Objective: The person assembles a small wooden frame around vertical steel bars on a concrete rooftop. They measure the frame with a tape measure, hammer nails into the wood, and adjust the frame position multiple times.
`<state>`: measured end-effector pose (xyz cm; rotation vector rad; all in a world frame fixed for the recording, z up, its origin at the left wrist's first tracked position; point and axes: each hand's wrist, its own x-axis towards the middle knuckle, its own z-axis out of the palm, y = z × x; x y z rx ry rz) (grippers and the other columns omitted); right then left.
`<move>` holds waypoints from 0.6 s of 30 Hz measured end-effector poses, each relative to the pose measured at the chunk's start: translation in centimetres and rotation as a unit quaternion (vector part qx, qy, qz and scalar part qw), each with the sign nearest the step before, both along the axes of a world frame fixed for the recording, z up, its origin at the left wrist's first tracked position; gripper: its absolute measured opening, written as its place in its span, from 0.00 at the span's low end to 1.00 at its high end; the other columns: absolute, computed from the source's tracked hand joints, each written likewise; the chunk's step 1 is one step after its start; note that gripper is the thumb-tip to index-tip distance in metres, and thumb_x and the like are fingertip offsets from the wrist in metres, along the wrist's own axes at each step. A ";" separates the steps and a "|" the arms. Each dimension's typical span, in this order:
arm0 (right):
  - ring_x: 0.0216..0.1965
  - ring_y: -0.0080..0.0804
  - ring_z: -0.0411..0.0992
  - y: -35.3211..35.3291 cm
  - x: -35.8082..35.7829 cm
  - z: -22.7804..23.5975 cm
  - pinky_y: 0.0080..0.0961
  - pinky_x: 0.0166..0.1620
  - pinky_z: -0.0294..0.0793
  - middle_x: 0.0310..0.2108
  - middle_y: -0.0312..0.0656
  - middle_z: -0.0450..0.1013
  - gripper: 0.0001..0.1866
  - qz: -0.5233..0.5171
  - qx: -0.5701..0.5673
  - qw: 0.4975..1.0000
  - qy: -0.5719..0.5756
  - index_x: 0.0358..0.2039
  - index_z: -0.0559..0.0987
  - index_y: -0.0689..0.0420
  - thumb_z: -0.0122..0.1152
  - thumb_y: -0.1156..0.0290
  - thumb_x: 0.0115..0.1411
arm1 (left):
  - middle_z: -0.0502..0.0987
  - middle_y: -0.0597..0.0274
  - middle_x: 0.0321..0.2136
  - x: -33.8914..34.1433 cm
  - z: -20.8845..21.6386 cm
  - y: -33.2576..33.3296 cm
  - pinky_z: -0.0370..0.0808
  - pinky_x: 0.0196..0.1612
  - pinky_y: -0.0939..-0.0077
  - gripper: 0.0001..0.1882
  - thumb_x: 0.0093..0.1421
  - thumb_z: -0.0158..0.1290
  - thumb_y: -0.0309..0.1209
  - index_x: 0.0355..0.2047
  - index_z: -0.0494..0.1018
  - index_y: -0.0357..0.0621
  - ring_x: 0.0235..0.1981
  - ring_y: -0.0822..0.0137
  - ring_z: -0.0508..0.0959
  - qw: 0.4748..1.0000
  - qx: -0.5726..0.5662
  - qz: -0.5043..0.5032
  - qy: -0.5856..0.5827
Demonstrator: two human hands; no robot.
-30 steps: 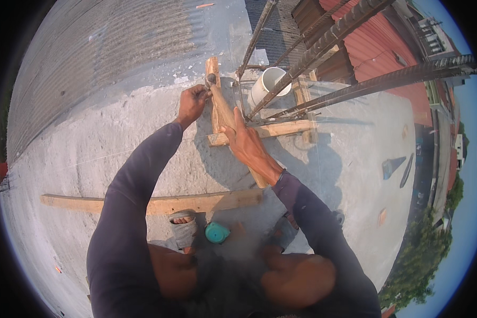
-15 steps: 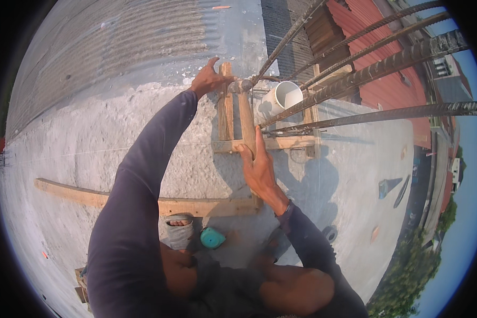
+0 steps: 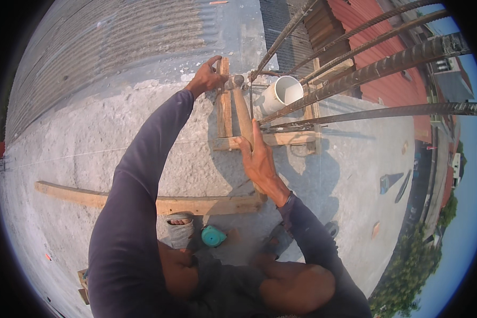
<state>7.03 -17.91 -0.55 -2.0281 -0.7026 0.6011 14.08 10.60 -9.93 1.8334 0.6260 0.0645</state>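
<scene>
A hammer with a wooden handle (image 3: 242, 111) is in my right hand (image 3: 262, 164), whose fingers wrap the handle while one finger lies stretched along it. The hammer's metal head (image 3: 236, 81) is close against the right side of a short upright-lying wooden piece (image 3: 224, 114). My left hand (image 3: 208, 78) grips the far end of that piece, its fingertips bent over the top. The near end of the piece meets a wooden crosspiece (image 3: 289, 139), part of a small timber frame. Whether the hammer head touches the wood, I cannot tell.
Thick ribbed steel bars (image 3: 355, 79) rise at the right, beside a white bucket (image 3: 286, 93). A long timber (image 3: 206, 205) lies before my feet, near a teal round object (image 3: 213, 236). A string (image 3: 85, 153) crosses the rough concrete. Corrugated roofing (image 3: 127, 37) is at far left.
The hammer head has shifted slightly left and nearer the wooden piece. My left hand's raised finger has come down onto the wood's end.
</scene>
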 end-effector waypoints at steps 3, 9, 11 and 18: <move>0.54 0.63 0.72 0.1 0.2 -0.3 0.42 0.53 0.72 0.52 0.71 0.70 0.36 -0.001 -0.007 1.000 0.016 0.69 0.52 0.69 0.52 0.62 0.70 | 0.78 0.39 0.45 0.0 -0.3 0.2 0.77 0.46 0.66 0.45 0.52 0.66 0.33 0.68 0.58 0.45 0.44 0.55 0.80 1.000 -0.004 0.004 0.000; 0.52 0.63 0.73 1.2 0.3 -1.1 0.45 0.50 0.74 0.52 0.70 0.71 0.35 0.002 0.026 0.994 -0.106 0.68 0.51 0.70 0.51 0.63 0.70 | 0.78 0.41 0.44 -0.2 -0.5 0.6 0.77 0.45 0.66 0.46 0.49 0.68 0.34 0.67 0.60 0.46 0.43 0.56 0.80 0.999 -0.020 -0.012 -0.027; 0.51 0.62 0.75 1.6 0.6 -1.2 0.44 0.48 0.77 0.52 0.69 0.71 0.35 0.034 -0.058 0.994 -0.082 0.67 0.51 0.72 0.51 0.63 0.70 | 0.78 0.43 0.43 -0.3 -0.5 0.5 0.77 0.44 0.67 0.46 0.49 0.69 0.34 0.67 0.60 0.47 0.41 0.58 0.80 0.999 -0.024 -0.005 -0.029; 0.46 0.66 0.76 1.8 0.5 -1.5 0.47 0.44 0.79 0.51 0.75 0.69 0.35 0.031 0.019 0.989 -0.142 0.68 0.50 0.70 0.52 0.64 0.70 | 0.79 0.48 0.38 0.1 -2.5 1.1 0.78 0.40 0.67 0.49 0.47 0.73 0.38 0.67 0.59 0.47 0.38 0.59 0.80 0.999 -0.006 -0.005 -0.038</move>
